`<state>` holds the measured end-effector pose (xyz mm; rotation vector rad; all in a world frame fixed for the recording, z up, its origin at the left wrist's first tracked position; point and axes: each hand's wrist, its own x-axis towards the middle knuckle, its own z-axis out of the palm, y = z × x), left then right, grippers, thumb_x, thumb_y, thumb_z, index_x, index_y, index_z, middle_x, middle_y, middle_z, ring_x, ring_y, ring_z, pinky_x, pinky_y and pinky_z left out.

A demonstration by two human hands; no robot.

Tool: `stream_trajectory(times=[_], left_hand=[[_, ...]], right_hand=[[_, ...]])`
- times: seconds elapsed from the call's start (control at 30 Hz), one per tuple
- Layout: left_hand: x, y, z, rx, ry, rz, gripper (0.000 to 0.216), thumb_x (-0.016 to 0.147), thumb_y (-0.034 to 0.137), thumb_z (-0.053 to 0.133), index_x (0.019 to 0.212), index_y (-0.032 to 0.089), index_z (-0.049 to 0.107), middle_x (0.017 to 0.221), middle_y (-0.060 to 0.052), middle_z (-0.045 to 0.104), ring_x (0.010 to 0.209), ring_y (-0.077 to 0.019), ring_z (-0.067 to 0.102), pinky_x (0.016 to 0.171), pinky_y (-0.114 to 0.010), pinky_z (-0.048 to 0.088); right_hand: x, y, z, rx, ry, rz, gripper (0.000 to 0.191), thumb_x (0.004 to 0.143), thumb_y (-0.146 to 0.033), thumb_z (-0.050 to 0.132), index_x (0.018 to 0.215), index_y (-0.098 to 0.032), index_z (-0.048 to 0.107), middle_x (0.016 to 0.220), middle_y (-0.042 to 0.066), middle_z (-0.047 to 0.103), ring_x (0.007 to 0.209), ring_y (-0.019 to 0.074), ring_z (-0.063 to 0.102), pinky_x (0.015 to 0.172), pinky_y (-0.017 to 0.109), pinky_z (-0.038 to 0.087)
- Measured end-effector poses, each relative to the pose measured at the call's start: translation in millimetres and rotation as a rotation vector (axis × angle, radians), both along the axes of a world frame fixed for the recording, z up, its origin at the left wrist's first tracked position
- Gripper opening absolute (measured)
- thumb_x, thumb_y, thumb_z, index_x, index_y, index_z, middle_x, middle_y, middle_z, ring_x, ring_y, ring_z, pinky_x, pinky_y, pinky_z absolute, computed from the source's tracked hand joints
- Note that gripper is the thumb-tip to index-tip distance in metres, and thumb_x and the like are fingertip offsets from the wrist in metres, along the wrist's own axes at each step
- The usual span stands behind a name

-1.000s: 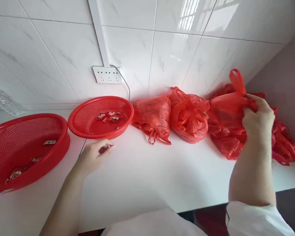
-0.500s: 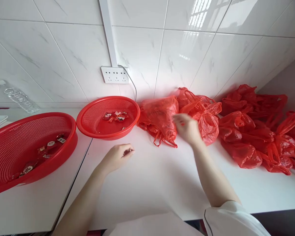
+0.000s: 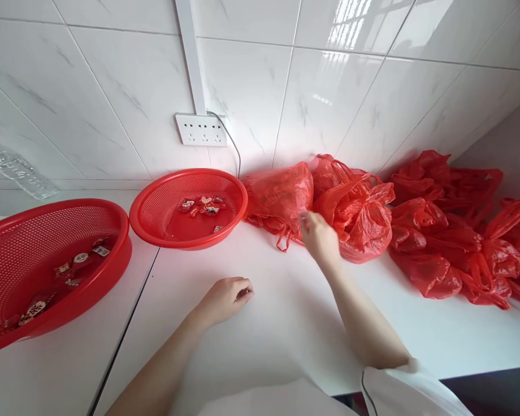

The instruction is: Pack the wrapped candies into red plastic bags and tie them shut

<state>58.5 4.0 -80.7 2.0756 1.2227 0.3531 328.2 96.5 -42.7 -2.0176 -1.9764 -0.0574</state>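
My left hand (image 3: 227, 299) rests on the white table with its fingers curled in, and nothing shows in them. Over the right side of a crumpled red plastic bag (image 3: 281, 188), my right hand (image 3: 321, 240) has its fingers pinched together at the film; the fingertips are slightly blurred. Loose handles of this bag lie on the table. Just right of that hand sits a fuller, knotted red plastic bag (image 3: 366, 222). A red mesh basket (image 3: 156, 228) left of the crumpled bag holds several small wrapped packets (image 3: 205, 205).
A larger red basket (image 3: 123, 231) with several wrapped packets stands at the left. Behind it lies a clear plastic bottle (image 3: 23, 176). Several tied red bags (image 3: 433, 271) are heaped at the right. A socket strip (image 3: 201, 130) with a cable is on the tiled wall.
My left hand has moved right and nearer to me, still curled. My right hand has shifted left and down against the crumpled bag, whose shape has changed a little. The view has turned slightly.
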Motion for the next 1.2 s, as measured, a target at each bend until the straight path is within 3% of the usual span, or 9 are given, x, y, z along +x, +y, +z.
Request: stream_trajectory(times=[0.1, 0.17, 0.27, 0.37, 0.57, 0.7, 0.87, 1.07, 1.2], left_hand=[[-0.1, 1.0, -0.8, -0.011, -0.007, -0.001, 0.019, 0.093, 0.03, 0.046, 0.081, 0.022, 0.059, 0.077, 0.003, 0.061, 0.069, -0.0125, 0.053, 0.066, -0.024, 0.038], [-0.6, 1.7, -2.2, -0.005, -0.003, -0.001, 0.019, 0.093, 0.03, 0.047, 0.081, 0.022, 0.059, 0.077, 0.003, 0.062, 0.069, -0.0128, 0.053, 0.066, -0.025, 0.038], [-2.4, 2.5, -4.3, -0.004, -0.006, -0.002, 0.02, 0.093, 0.03, 0.046, 0.081, 0.022, 0.059, 0.077, 0.002, 0.062, 0.069, -0.013, 0.053, 0.066, -0.025, 0.038], [-5.0, 3.5, -6.0, -0.004, -0.017, 0.006, 0.02, 0.093, 0.031, 0.046, 0.082, 0.022, 0.06, 0.076, 0.002, 0.061, 0.068, -0.0134, 0.053, 0.066, -0.026, 0.039], [-4.9, 6.6, -9.2, -0.047, -0.263, 0.164, 0.021, 0.092, 0.039, 0.052, 0.097, 0.022, 0.064, 0.101, -0.005, 0.065, 0.087, -0.0176, 0.06, 0.077, -0.03, 0.048], [-4.3, 7.8, -4.8, -0.325, -0.714, 0.211, 0.048, 0.088, 0.054, 0.056, 0.126, 0.025, 0.056, 0.136, -0.012, 0.052, 0.116, -0.0261, 0.058, 0.089, -0.039, 0.052], [-6.6, 4.2, 10.7, -0.41, -1.06, 0.071, 0.086, 0.072, 0.075, 0.062, 0.14, 0.024, 0.048, 0.144, -0.015, 0.048, 0.133, -0.0349, 0.045, 0.107, -0.049, 0.041], [-6.9, -1.9, 9.9, -0.268, -0.983, 0.536, 0.04, 0.086, 0.045, 0.065, 0.117, 0.021, 0.058, 0.11, -0.008, 0.066, 0.101, -0.0231, 0.064, 0.086, -0.035, 0.053], [-0.7, -7.0, 9.1, -0.202, -0.895, 0.485, 0.036, 0.085, 0.043, 0.067, 0.112, 0.019, 0.062, 0.102, -0.007, 0.068, 0.098, -0.023, 0.065, 0.084, -0.033, 0.053]], right_hand=[[31.1, -1.0, 18.2, 0.155, -0.008, -0.383, 0.045, 0.095, -0.043, 0.045, 0.127, -0.012, 0.051, 0.12, 0.02, 0.058, 0.093, 0.0286, 0.065, 0.067, 0.034, 0.048], [54.1, 5.5, 21.8, 0.021, 0.013, -0.526, 0.052, 0.085, -0.043, 0.06, 0.122, -0.006, 0.055, 0.112, 0.023, 0.061, 0.093, 0.0345, 0.065, 0.071, 0.04, 0.049], [84.0, 15.1, 21.4, -0.107, 0.112, -0.569, 0.029, 0.083, -0.034, 0.06, 0.103, -0.013, 0.066, 0.099, 0.018, 0.067, 0.096, 0.035, 0.065, 0.079, 0.045, 0.048], [101.8, 13.3, 27.8, 0.204, 0.239, -0.6, 0.024, 0.089, -0.03, 0.049, 0.101, -0.018, 0.065, 0.095, 0.015, 0.069, 0.092, 0.032, 0.064, 0.08, 0.047, 0.048], [86.0, -24.2, 64.7, 0.707, 0.561, -0.242, 0.023, 0.095, -0.038, 0.043, 0.103, -0.021, 0.056, 0.1, 0.014, 0.065, 0.09, 0.0245, 0.062, 0.082, 0.037, 0.049], [31.1, -57.1, 69.5, 0.423, 0.749, 0.303, 0.016, 0.094, -0.039, 0.053, 0.095, -0.024, 0.056, 0.095, 0.006, 0.063, 0.087, 0.0199, 0.063, 0.077, 0.033, 0.052], [-36.2, -74.0, 48.5, -0.067, 0.432, 0.905, 0.014, 0.1, -0.029, 0.044, 0.105, -0.024, 0.056, 0.103, 0.008, 0.067, 0.094, 0.0195, 0.066, 0.081, 0.032, 0.051], [-64.3, -68.1, 24.8, -0.155, 0.499, 0.851, 0.018, 0.093, -0.036, 0.058, 0.101, -0.022, 0.053, 0.093, 0.005, 0.067, 0.079, 0.0166, 0.066, 0.072, 0.03, 0.052], [-75.6, -64.3, 15.4, -0.186, 0.76, 0.676, 0.054, 0.078, -0.045, 0.073, 0.121, -0.021, 0.051, 0.11, 0.008, 0.067, 0.092, 0.0197, 0.067, 0.077, 0.033, 0.057]])
